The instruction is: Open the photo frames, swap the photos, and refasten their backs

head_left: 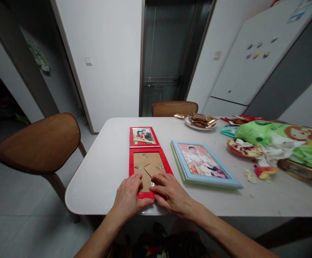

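A red picture frame lies face down at the table's front edge, its brown backing board facing up with small metal clips. My left hand rests on its near left corner, fingers bent and thumb along the near edge. On the near right part lies my right hand, fingers over the backing beside the near clip. Both hands touch the frame. Just beyond it, another red frame lies face up with a photo of two people. To the right is a stack of frames, a light blue one on top.
On the white table stand a plate of gold packets, opened pomegranate pieces, crumpled tissue and a green bag. Wooden chairs stand at the left and far side.
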